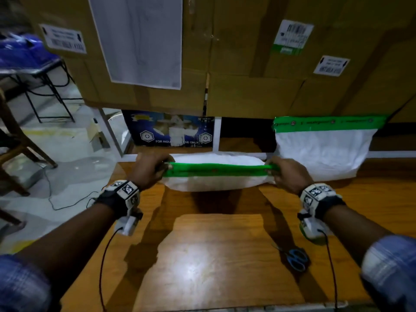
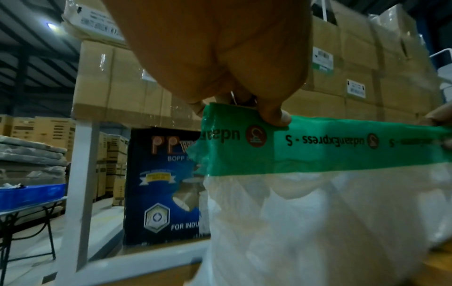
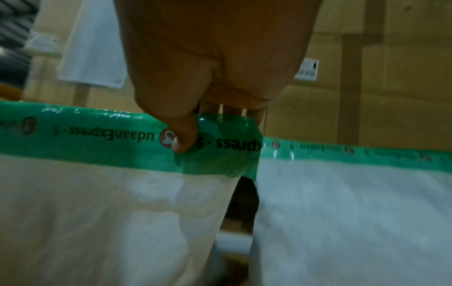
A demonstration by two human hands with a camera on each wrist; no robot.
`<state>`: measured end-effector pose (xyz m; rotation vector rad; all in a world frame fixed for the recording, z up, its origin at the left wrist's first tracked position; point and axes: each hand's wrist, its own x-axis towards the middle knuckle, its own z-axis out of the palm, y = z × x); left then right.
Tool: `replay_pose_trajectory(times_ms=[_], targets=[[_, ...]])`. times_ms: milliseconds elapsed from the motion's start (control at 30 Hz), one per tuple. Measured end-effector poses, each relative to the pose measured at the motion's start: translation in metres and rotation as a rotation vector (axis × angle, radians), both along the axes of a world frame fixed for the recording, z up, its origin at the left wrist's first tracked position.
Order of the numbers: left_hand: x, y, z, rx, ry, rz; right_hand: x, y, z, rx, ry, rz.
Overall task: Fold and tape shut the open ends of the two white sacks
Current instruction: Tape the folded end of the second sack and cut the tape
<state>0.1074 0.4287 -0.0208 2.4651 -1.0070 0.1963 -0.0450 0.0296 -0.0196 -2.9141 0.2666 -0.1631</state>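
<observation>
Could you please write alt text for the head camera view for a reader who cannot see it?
Two hands, left and right, grip the ends of a white sack by its green tape above a wooden table. A second taped sack leans against cardboard boxes behind; scissors lie near the right arm.

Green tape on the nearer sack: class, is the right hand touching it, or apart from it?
Touching. The right wrist view shows the right hand pinching the green tape, thumb pressed onto its printed face.
</observation>
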Motion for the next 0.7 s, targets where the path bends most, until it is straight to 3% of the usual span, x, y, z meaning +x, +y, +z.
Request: replay_pose_trajectory(times_ms=[200,300,700], targets=[[0.052,-0.024,0.046,-0.059,-0.091,0.095,0.051,-0.017,0.052,0.075,-0.150,-0.024],[0.077,-0.040,0.054,-0.040,-0.111,0.141,0.079,-0.028,0.058,0.055,-0.113,-0.035],[0.155,-0.078,0.019,0.054,0.017,0.288,0.146,-0.061,0.057,-0.012,0.039,-0.085]])
